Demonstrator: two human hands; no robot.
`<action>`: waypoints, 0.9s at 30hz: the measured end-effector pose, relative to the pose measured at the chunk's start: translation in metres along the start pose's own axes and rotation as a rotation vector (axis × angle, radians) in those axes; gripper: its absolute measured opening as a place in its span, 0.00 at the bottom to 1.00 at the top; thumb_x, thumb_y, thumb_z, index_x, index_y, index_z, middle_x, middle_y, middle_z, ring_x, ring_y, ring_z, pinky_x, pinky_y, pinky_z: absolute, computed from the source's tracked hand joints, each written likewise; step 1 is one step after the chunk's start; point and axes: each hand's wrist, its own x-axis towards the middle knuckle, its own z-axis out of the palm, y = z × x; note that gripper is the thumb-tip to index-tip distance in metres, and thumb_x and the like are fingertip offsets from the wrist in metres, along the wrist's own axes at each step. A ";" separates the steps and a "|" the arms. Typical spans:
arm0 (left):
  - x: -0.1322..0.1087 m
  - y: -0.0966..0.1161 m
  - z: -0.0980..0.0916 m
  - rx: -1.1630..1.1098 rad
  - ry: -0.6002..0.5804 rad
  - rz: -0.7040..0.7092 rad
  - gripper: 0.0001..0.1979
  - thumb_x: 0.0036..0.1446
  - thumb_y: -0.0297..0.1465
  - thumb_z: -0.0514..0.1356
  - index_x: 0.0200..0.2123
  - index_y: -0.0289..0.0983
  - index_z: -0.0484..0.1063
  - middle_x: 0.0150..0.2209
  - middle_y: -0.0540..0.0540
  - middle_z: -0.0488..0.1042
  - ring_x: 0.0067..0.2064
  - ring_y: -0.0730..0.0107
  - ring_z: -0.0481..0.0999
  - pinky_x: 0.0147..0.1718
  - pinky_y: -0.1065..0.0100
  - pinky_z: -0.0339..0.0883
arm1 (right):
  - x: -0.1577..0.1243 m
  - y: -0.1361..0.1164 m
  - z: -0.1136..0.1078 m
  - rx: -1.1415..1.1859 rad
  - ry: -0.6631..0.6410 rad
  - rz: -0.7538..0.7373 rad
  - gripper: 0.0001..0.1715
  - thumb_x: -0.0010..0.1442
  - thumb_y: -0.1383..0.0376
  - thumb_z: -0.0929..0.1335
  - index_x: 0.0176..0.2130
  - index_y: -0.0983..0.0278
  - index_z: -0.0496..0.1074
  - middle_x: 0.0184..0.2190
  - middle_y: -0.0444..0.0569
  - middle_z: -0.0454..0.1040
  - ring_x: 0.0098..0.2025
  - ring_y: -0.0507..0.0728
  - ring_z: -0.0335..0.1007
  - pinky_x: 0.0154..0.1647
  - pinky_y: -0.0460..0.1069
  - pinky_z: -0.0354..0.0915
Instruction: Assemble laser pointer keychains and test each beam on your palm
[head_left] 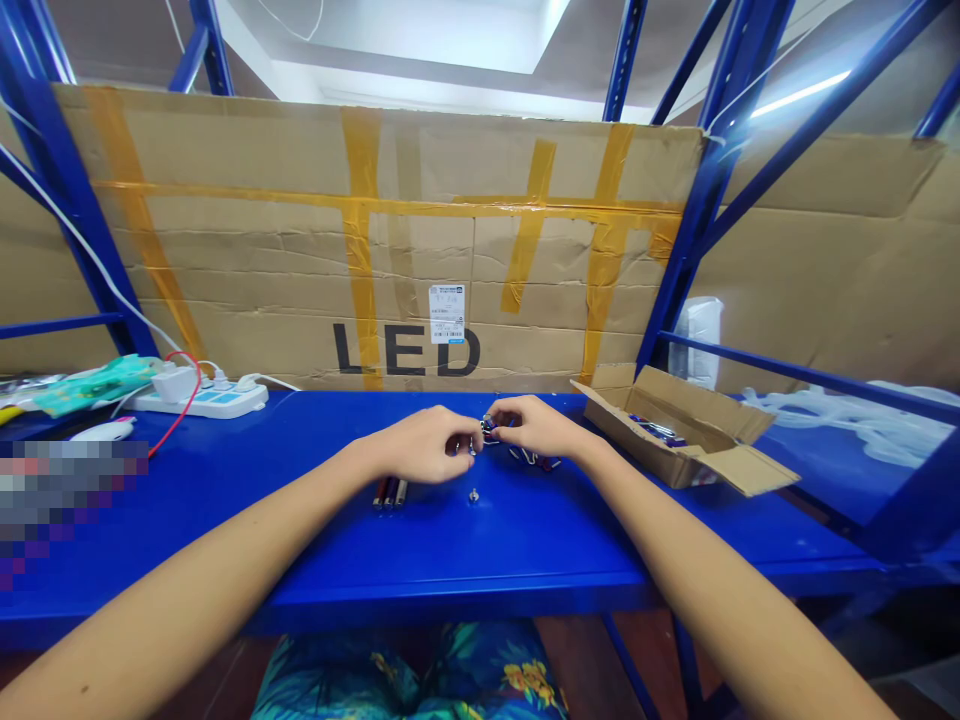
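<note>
My left hand (pixel 429 446) is above the middle of the blue table, thumb and fingers curled into a pinch. What it grips, if anything, is too small to name. My right hand (pixel 538 424) meets it from the other side, its fingers closed on a small dark and shiny piece (pixel 487 428) whose kind is unclear. Beneath the right hand lies a loose pile of shiny metal and dark pieces (pixel 534 460). A small silver metal part (pixel 473 496) stands alone on the table in front. Several slim dark red and silver tubes (pixel 389 494) lie side by side below the left hand.
An open cardboard box (pixel 679 465) with shiny items stands at right. A white power strip (pixel 217 398) with plugs and a red cable (pixel 180 415) sits at left. Behind the blue table (pixel 450 560) rises a taped cardboard panel (pixel 285 280) between blue rack posts.
</note>
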 end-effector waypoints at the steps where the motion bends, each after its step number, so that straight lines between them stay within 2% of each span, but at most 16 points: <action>1: -0.001 0.002 0.000 -0.053 -0.082 0.018 0.11 0.52 0.26 0.56 0.40 0.39 0.73 0.29 0.52 0.76 0.30 0.72 0.73 0.30 0.71 0.64 | 0.000 0.001 -0.001 -0.015 0.003 0.005 0.07 0.55 0.67 0.67 0.36 0.64 0.74 0.32 0.47 0.76 0.33 0.54 0.69 0.35 0.48 0.63; 3: -0.003 0.006 0.001 -0.112 -0.198 0.034 0.13 0.50 0.25 0.56 0.40 0.40 0.73 0.29 0.53 0.75 0.29 0.73 0.73 0.29 0.72 0.64 | 0.001 0.002 -0.001 -0.038 0.004 0.012 0.07 0.55 0.68 0.66 0.35 0.64 0.74 0.31 0.46 0.75 0.32 0.54 0.68 0.34 0.48 0.63; 5: -0.003 0.007 0.004 -0.110 -0.251 0.044 0.13 0.48 0.24 0.57 0.37 0.40 0.74 0.30 0.52 0.75 0.30 0.73 0.72 0.29 0.72 0.64 | 0.001 0.003 0.000 -0.049 -0.004 0.015 0.07 0.54 0.69 0.66 0.34 0.64 0.74 0.30 0.46 0.75 0.32 0.54 0.68 0.34 0.48 0.62; 9: -0.002 0.005 0.010 -0.075 -0.239 0.044 0.07 0.51 0.25 0.57 0.32 0.39 0.73 0.28 0.52 0.75 0.29 0.72 0.72 0.30 0.71 0.62 | 0.001 0.002 0.002 -0.071 -0.024 0.002 0.08 0.54 0.69 0.65 0.34 0.64 0.73 0.30 0.45 0.75 0.32 0.53 0.67 0.34 0.48 0.61; 12: 0.001 0.001 0.011 -0.019 -0.107 -0.001 0.04 0.53 0.27 0.57 0.31 0.38 0.73 0.27 0.51 0.75 0.28 0.71 0.71 0.29 0.69 0.61 | 0.001 0.001 0.002 -0.077 -0.040 -0.003 0.08 0.54 0.69 0.65 0.35 0.64 0.74 0.30 0.45 0.75 0.32 0.53 0.67 0.33 0.47 0.61; 15: 0.005 -0.002 0.011 -0.031 0.133 -0.106 0.06 0.53 0.26 0.56 0.32 0.37 0.73 0.28 0.50 0.75 0.29 0.71 0.71 0.30 0.70 0.60 | 0.000 0.001 0.001 -0.059 -0.058 0.001 0.10 0.54 0.70 0.64 0.35 0.64 0.74 0.31 0.45 0.76 0.32 0.53 0.67 0.34 0.47 0.61; 18: 0.009 -0.005 0.011 -0.148 0.331 -0.209 0.06 0.53 0.26 0.56 0.33 0.36 0.72 0.28 0.49 0.75 0.29 0.72 0.72 0.30 0.70 0.61 | 0.000 -0.001 0.001 -0.037 -0.064 -0.009 0.12 0.54 0.71 0.64 0.37 0.64 0.74 0.33 0.46 0.76 0.33 0.53 0.68 0.37 0.47 0.62; 22: 0.012 -0.006 0.018 -0.289 0.438 -0.239 0.05 0.53 0.27 0.57 0.32 0.35 0.72 0.28 0.50 0.75 0.30 0.72 0.71 0.31 0.70 0.63 | 0.000 -0.006 0.004 -0.012 -0.037 -0.053 0.12 0.56 0.70 0.64 0.39 0.64 0.74 0.35 0.46 0.76 0.35 0.54 0.68 0.39 0.48 0.63; 27: 0.014 -0.009 0.023 -0.379 0.491 -0.258 0.04 0.54 0.29 0.57 0.32 0.35 0.71 0.28 0.50 0.74 0.30 0.72 0.70 0.31 0.70 0.64 | 0.001 -0.012 0.009 0.029 0.026 -0.103 0.13 0.60 0.72 0.62 0.41 0.63 0.72 0.37 0.48 0.73 0.38 0.55 0.68 0.42 0.50 0.64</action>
